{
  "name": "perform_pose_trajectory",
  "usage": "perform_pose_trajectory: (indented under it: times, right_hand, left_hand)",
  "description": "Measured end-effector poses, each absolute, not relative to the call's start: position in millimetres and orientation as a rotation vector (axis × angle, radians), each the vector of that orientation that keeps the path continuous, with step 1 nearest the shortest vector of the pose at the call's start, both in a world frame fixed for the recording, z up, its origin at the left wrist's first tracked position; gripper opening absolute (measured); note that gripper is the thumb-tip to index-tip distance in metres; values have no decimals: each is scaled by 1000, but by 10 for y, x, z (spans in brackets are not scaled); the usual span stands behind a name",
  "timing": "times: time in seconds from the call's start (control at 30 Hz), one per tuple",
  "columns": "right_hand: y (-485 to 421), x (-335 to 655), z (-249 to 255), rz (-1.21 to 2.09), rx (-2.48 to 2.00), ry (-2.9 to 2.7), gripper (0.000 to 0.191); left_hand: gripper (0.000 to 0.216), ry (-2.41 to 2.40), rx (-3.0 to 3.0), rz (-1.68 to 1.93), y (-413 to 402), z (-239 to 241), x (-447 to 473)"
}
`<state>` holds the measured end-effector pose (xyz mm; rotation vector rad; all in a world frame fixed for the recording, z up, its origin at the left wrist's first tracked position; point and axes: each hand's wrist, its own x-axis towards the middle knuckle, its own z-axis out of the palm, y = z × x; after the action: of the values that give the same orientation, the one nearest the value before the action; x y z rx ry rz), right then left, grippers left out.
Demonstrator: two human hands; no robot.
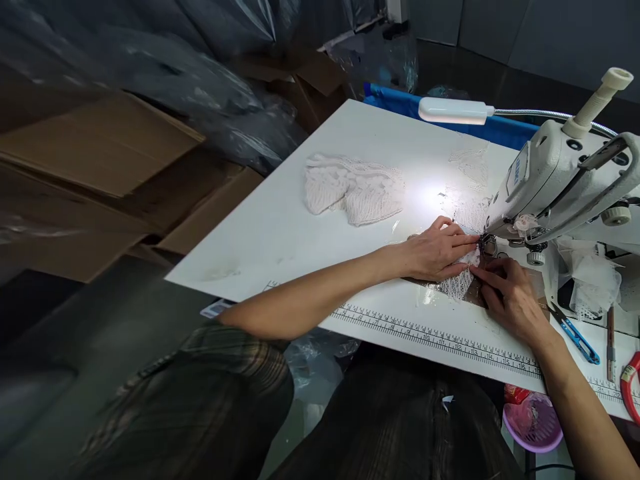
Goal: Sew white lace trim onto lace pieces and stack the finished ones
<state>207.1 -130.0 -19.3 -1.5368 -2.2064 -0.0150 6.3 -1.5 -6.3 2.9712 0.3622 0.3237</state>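
Observation:
A piece of white lace fabric [457, 287] lies under the needle area of a white sewing machine [537, 177]. My left hand [440, 250] rests flat on the lace left of the presser foot, its fingers stretched toward the needle. On the near side of the foot, my right hand [513, 293] has its thumb and index finger closed at the lace edge, with the other fingers curled beneath. More lace [470, 210] extends behind the foot. A gathered white lace piece [355, 187] lies apart, on the table's left half.
A printed ruler [425, 335] runs along the front edge of the white table [280, 227]. Blue thread snips [575, 335], a brown pen-like stick [611, 343] and a red handle [631, 387] lie right. A purple basket [537, 430] hangs below; cardboard boxes [95, 140] stand left.

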Motion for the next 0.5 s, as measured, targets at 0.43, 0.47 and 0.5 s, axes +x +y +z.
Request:
perform_pose_trajectory:
  times: [0.43,0.47,0.5]
  right_hand:
    - [-1288,2070,-217,12,-1537,-2173,36]
    - [-1286,2070,-220,17,-1535,-2167,35]
    - [-1284,2070,-225,20,-1537,-2161,35]
  left_hand:
    - [43,385,2965,383,-5,-156,62]
    - [43,384,2965,395,-6,-161,62]
    - [43,382,2967,406,-9,-165,62]
